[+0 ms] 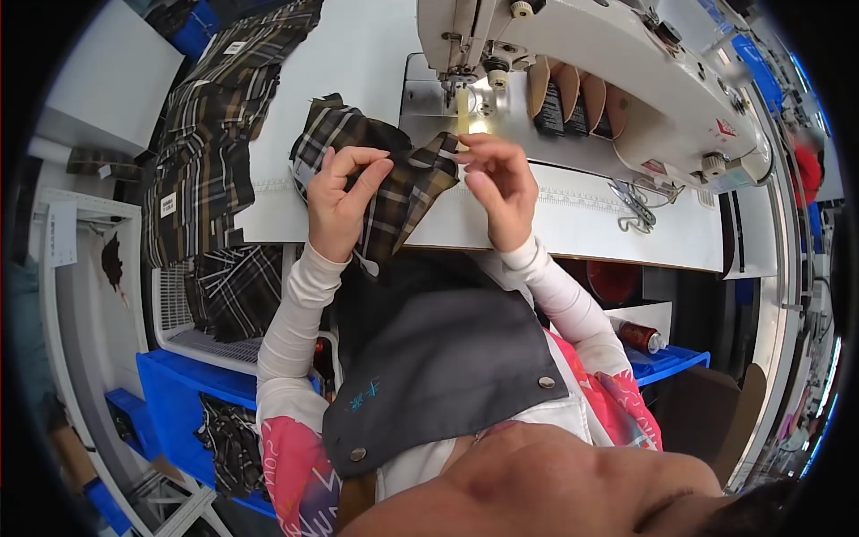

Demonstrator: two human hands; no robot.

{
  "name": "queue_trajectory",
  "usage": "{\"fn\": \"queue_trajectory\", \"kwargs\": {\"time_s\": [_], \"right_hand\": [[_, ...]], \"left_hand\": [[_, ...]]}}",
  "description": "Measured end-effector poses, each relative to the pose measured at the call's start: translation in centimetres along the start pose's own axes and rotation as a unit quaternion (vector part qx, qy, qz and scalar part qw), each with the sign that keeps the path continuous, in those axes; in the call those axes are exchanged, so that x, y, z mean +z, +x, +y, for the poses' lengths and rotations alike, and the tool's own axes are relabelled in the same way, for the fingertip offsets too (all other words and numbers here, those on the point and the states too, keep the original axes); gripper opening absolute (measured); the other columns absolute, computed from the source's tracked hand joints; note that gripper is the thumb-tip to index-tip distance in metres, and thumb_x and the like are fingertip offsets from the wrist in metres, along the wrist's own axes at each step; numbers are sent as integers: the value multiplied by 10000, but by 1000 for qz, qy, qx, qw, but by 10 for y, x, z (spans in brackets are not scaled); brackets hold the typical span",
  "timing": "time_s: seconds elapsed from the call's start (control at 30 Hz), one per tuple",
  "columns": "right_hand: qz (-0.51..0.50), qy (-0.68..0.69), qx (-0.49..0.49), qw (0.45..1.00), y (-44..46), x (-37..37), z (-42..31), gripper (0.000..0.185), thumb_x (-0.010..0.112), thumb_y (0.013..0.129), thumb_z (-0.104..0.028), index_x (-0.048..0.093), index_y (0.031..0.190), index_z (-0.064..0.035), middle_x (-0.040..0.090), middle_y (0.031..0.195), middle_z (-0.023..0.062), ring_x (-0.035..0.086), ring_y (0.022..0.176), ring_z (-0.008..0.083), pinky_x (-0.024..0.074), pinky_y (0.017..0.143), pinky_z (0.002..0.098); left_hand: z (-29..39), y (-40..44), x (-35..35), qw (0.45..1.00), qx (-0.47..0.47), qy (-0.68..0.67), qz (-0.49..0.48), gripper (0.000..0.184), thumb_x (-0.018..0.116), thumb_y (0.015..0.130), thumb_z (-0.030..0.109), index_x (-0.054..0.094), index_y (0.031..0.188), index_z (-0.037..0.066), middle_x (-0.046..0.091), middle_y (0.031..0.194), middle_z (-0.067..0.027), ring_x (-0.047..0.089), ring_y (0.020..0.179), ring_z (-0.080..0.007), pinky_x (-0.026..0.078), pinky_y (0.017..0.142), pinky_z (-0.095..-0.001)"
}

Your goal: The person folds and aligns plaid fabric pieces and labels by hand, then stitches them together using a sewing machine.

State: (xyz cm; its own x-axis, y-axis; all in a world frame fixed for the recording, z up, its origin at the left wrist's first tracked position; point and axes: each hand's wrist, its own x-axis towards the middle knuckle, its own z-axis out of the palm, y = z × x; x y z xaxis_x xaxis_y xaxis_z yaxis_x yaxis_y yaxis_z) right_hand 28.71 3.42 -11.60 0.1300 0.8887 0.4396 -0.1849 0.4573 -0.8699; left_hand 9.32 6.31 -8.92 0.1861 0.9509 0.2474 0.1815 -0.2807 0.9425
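Observation:
A dark plaid fabric piece (398, 183), with brown, black and white checks, lies bunched at the front of the sewing machine table and hangs over its edge. My left hand (344, 201) pinches its upper part between thumb and index finger. At the fabric's right corner, my right hand (503, 183) has curled fingertips on the edge, with the thumb a little lower. Just beyond the fingers is the sewing machine's needle area (456, 94), lit by a small lamp. The fabric is in front of the needle, and its underside is hidden.
Stacked plaid pieces (201, 152) with white labels cover the table's left side. Thread snips (633, 206) lie at the right, near a ruler strip (573, 195). Curved tan-edged pieces (570, 94) stand under the machine arm (617, 54). Blue bins (170, 394) are below.

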Motion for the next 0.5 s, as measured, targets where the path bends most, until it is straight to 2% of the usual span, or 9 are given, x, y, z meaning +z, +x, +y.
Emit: {"fn": "queue_trajectory", "kwargs": {"time_s": [0.07, 0.1, 0.13, 0.23, 0.33, 0.43, 0.5], "right_hand": [[-51, -109, -44, 992, -2, -5, -4, 242, 662, 770, -119, 577, 969, -12, 527, 1128, 145, 538, 967, 207, 391, 865, 303], [-74, -162, -64, 982, -3, -4, -7, 246, 687, 749, -121, 586, 948, -18, 533, 1121, 160, 543, 979, 229, 391, 873, 313], [-53, -147, -44, 987, -2, 1, -11, 227, 703, 734, -152, 605, 876, -5, 551, 1073, 181, 547, 980, 271, 380, 889, 322], [-78, -195, -18, 978, 1, 0, -15, 207, 705, 735, -132, 608, 842, 16, 572, 976, 157, 559, 892, 222, 409, 815, 294], [-110, -143, 24, 983, 2, 9, -20, 173, 700, 741, -99, 617, 815, 33, 566, 819, 110, 541, 738, 163, 421, 682, 261], [-104, -129, 51, 985, 0, 10, -19, 137, 690, 748, -66, 629, 823, 30, 530, 721, 66, 486, 628, 121, 389, 574, 244], [-97, -147, 11, 984, 0, 9, -16, 128, 695, 741, -59, 634, 818, 23, 522, 693, 61, 483, 611, 121, 382, 553, 245]], "left_hand": [[-1, -3, 4, 999, 34, 17, 15, 108, 610, 842, 164, 620, 879, 64, 644, 898, -23, 578, 853, -131, 98, 1060, -459], [-1, -5, 7, 998, 52, 31, 18, 116, 610, 844, 178, 619, 880, 68, 645, 906, -28, 581, 861, -139, 103, 1059, -458], [-1, -5, 9, 996, 70, 45, 19, 124, 610, 845, 192, 618, 880, 73, 645, 913, -32, 584, 869, -147, 108, 1057, -457], [-2, -7, 11, 992, 96, 74, 19, 128, 601, 852, 206, 615, 875, 81, 642, 950, -42, 587, 908, -170, 114, 1054, -460], [-4, -9, 11, 992, 98, 74, 13, 128, 609, 845, 206, 619, 881, 84, 640, 963, -41, 581, 922, -169, 114, 1053, -467], [-2, -9, 10, 991, 99, 91, 8, 144, 638, 818, 196, 632, 915, 90, 643, 976, -34, 580, 929, -156, 122, 1052, -467], [8, -12, 9, 982, 116, 147, 2, 171, 655, 801, 170, 640, 950, 87, 650, 988, -32, 584, 926, -140, 134, 1054, -453]]}}
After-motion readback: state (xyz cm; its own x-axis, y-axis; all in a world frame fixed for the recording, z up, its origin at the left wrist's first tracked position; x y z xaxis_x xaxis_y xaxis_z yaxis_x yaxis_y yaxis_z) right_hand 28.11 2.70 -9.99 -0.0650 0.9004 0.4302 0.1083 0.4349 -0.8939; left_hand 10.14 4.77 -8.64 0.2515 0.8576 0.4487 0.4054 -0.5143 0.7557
